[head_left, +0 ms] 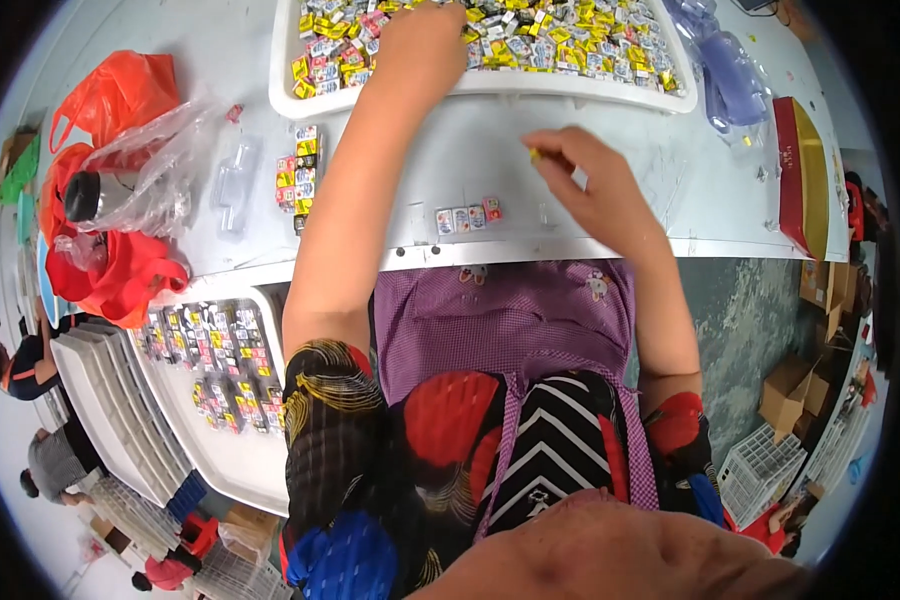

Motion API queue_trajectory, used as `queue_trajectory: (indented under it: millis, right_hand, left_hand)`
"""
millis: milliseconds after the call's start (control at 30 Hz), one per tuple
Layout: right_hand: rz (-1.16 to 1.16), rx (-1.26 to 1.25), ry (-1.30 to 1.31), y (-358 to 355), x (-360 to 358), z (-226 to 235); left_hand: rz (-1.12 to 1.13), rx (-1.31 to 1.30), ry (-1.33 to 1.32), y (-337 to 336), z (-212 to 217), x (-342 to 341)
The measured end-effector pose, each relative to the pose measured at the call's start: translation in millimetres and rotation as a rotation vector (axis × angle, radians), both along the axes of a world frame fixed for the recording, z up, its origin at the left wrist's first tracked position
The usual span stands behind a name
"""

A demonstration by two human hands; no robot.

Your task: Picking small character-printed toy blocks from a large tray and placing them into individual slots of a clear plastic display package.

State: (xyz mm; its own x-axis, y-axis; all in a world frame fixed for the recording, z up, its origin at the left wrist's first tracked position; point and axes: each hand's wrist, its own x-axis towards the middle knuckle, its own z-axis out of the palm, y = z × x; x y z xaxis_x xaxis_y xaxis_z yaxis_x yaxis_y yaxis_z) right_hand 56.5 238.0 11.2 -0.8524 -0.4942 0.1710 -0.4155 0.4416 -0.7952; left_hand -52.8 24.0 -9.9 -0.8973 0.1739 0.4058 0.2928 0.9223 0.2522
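A white tray (500, 88) at the far side of the table is heaped with small printed boxes (570, 40) in yellow, white, pink and black. My left hand (422, 50) reaches into this heap; its fingertips are hidden among the pieces. Over the table, right of centre, my right hand (595, 185) is slightly blurred, with a tiny yellow piece (536, 155) pinched at its fingertips. Close to the front edge lies a short row of small boxes (468, 216), white ones and a pink one. A block of the same boxes (298, 178) stands beside my left forearm.
Left on the table are clear plastic shells (236, 188), red bags (120, 95) and a dark-capped bottle (95, 197). Clear packaging (735, 75) and a maroon-gold box (802, 178) lie right. A white tray of packed sets (230, 460) sits lower left; people are beyond.
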Motion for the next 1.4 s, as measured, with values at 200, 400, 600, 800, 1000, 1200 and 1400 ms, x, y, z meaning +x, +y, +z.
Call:
queue_trajectory:
  millis: [200, 400, 600, 800, 1000, 1200, 1400]
  right_hand:
    - [-0.013, 0.14, 0.041, -5, 52, -30]
    - [-0.092, 0.201, 0.323, -18, 60, -52]
    - [-0.056, 0.249, 0.317, -16, 49, -39]
    - [0.035, 0.392, 0.295, -14, 42, -43]
    - [0.044, 0.39, 0.351, -1, 43, -37]
    - [0.087, 0.386, 0.28, 5, 44, -36]
    - [0.048, 0.35, 0.259, -2, 42, -38]
  left_hand:
    - [0.005, 0.091, -0.087, 2, 1, 0]
    - [0.063, 0.131, 0.019, -2, -7, 3]
    - [0.073, 0.545, 0.155, -1, 14, 23]
    - [-0.032, 0.89, -0.123, 9, 19, 116]
    - [0.011, 0.924, -0.396, 11, -15, 183]
    - [0.011, 0.743, -0.252, 16, -31, 195]
    - [0.092, 0.99, -0.289, 14, -47, 199]
